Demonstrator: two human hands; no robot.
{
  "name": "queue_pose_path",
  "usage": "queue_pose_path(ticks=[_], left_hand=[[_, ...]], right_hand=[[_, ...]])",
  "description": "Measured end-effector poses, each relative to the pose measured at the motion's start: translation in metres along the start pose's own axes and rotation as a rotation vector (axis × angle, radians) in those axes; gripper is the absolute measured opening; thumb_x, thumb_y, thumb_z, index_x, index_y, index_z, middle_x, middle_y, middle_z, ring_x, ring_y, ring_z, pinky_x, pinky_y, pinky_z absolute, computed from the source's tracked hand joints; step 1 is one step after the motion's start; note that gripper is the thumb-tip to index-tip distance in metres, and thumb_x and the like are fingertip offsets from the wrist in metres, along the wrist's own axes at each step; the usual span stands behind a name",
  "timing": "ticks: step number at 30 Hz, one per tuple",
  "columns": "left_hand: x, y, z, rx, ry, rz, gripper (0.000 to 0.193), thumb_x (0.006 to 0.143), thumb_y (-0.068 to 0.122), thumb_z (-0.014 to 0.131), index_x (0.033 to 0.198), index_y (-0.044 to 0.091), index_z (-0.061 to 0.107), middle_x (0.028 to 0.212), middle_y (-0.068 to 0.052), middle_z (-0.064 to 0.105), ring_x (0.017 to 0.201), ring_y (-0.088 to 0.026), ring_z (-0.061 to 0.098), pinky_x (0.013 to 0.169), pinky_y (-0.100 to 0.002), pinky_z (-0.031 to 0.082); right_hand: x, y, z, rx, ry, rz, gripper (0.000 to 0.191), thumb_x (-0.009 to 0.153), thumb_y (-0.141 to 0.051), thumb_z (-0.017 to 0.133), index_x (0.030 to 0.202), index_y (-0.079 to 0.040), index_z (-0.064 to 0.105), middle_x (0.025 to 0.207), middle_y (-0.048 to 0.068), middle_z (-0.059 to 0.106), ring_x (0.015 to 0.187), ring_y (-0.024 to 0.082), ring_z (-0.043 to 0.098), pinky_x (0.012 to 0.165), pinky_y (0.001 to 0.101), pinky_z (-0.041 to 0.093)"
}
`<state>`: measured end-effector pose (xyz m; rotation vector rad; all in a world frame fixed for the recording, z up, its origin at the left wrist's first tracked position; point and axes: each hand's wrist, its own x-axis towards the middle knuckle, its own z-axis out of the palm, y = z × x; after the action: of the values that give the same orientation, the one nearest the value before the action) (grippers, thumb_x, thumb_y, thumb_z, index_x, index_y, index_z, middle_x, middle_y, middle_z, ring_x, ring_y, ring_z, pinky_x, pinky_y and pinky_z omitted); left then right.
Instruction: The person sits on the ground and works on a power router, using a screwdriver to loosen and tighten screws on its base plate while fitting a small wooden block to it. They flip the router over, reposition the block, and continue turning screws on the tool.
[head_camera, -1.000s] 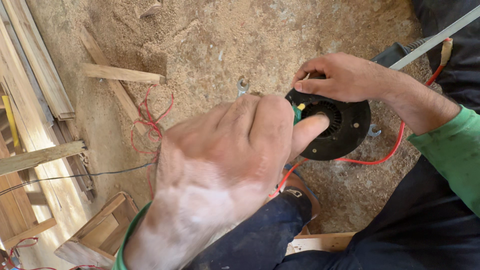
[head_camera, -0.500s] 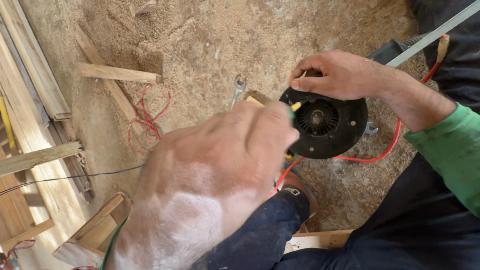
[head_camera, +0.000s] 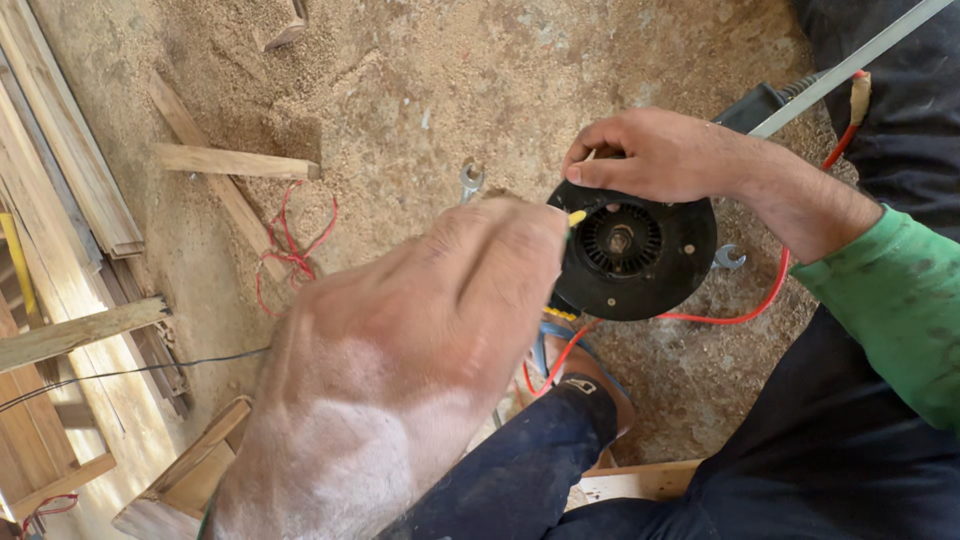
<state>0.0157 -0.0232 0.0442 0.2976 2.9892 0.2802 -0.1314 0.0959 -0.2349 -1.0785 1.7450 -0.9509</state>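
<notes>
Up close, right hand (head_camera: 655, 155) fingers pinch a round black motor housing (head_camera: 640, 250), ribbed centre; left hand (head_camera: 400, 370) fingers unclear

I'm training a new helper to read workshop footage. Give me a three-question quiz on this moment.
1. True or false: the right hand grips the rim of the black round motor housing.
2. The wire running beneath the housing is: A) blue B) red C) white
3. What tool lies on the sawdust floor just left of the housing?

Key: 1 true. 2 B, the red wire. 3 A wrench.
</notes>
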Motion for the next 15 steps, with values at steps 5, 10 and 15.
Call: queue_pose_path(ticks=[5,10,15], left_hand=[[0.005,-0.003,0.012,0.353,-0.127,-0.129,0.044,0.105,0.056,0.061,0.086,0.016,0.057,0.066,0.001,0.056,0.054,-0.016,0.056,0.048,-0.039,0.045],[0.005,-0.001,0.010,0.248,0.052,-0.038,0.025,0.099,0.034,0.069,0.100,0.010,0.064,0.088,-0.006,0.064,0.073,-0.023,0.066,0.061,-0.039,0.052],[0.005,0.003,0.000,-0.125,0.058,0.034,0.036,0.084,0.007,0.071,0.120,0.004,0.064,0.122,-0.010,0.066,0.103,-0.027,0.071,0.082,-0.038,0.059]], right_hand=[[-0.001,-0.002,-0.001,0.012,0.001,0.022,0.042,0.096,-0.043,0.059,0.116,-0.010,0.073,0.100,0.011,0.079,0.092,0.023,0.076,0.081,0.0400,0.058],[-0.001,0.001,0.001,-0.015,0.022,-0.038,0.041,0.097,-0.042,0.060,0.115,-0.008,0.073,0.101,0.012,0.078,0.093,0.024,0.075,0.082,0.0403,0.057],[0.001,0.003,0.001,-0.013,0.016,-0.012,0.041,0.096,-0.042,0.060,0.115,-0.008,0.073,0.100,0.012,0.078,0.093,0.025,0.075,0.080,0.0407,0.057]])
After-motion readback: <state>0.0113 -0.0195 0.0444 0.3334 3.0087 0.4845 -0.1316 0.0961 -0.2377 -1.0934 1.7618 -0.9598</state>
